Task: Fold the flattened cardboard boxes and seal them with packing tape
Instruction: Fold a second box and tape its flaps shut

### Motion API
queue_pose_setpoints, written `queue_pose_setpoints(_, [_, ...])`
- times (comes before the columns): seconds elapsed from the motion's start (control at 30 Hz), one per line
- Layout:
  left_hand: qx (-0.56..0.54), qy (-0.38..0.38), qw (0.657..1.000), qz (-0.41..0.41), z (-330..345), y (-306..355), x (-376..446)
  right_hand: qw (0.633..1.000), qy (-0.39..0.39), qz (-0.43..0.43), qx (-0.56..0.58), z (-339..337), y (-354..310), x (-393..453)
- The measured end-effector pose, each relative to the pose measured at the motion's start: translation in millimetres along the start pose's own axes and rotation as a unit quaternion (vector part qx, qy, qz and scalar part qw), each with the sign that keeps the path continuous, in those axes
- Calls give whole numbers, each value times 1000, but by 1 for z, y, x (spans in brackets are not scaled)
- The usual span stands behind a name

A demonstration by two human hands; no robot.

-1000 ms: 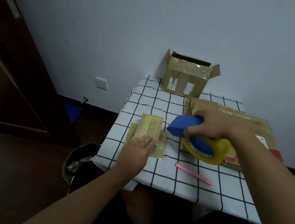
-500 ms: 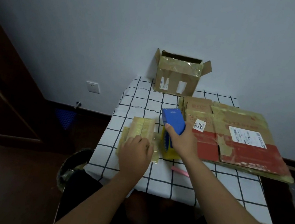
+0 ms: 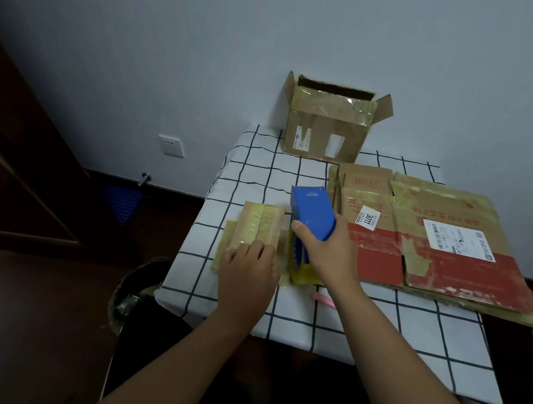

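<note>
A small cardboard box, taped in yellowish strips, lies on the checked tablecloth. My left hand rests on its near end with the fingers bent over the top. Just to its right, my right hand grips a blue tape dispenser with a yellow tape roll under it, standing against the box's right side. A stack of flattened cardboard boxes with red bands and white labels lies on the right half of the table.
An open cardboard box stands at the table's far edge against the wall. A pink strip lies near my right wrist. A bin sits on the floor left of the table. A dark door is at the left.
My right hand brought the dispenser from above the flattened stack leftward and down to the small box's right side. My left hand stayed on the box.
</note>
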State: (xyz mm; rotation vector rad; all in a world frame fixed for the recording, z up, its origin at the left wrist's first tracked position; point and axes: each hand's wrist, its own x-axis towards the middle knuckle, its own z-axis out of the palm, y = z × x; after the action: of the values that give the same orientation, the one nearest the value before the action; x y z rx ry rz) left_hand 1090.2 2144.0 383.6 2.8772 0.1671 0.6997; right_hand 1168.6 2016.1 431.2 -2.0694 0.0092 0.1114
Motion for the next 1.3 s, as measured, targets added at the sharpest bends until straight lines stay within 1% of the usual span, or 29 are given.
queue_pose_setpoints(0.07, [-20,1,1000,5,-3,-1,0,1000,-15,6,5,7,-3,-4])
queue_pose_setpoints(0.17, [-94,-16,995,10,-7,-10,-6,1000,-18,4,-24,13,-6,-4])
queue_pose_setpoints(0.23, [-122,-55,991,1,-14,-19,-9,999,-19,6,-42,12,-7,-3])
queue_pose_setpoints(0.3, [-124,-98,987,1,-18,-27,-9,998,-25,10,-58,11,-9,-1])
queue_pose_setpoints(0.37, [-120,-109,987,17,-20,-32,-8,997,-28,9,-72,12,-10,0])
queue_pose_setpoints(0.6, [-141,-80,986,-33,-15,-33,-20,996,-32,4,-78,10,-9,-4])
queue_pose_setpoints(0.73, [-163,-99,979,-78,-13,-23,-30,997,-27,0,-72,11,-7,-6])
queue_pose_setpoints(0.83, [-175,-103,976,-84,-11,-22,-32,997,-28,-3,-77,12,-7,-5])
queue_pose_setpoints(1.0, [-134,-80,986,-53,-11,-33,-28,995,-32,4,-95,14,-9,-1])
queue_pose_setpoints(1.17, [-101,-80,988,-83,-12,-37,-16,994,-32,5,-109,13,-9,1])
queue_pose_setpoints(1.3, [-53,-42,995,-72,-9,-30,-8,993,-30,0,-111,12,-9,-1])
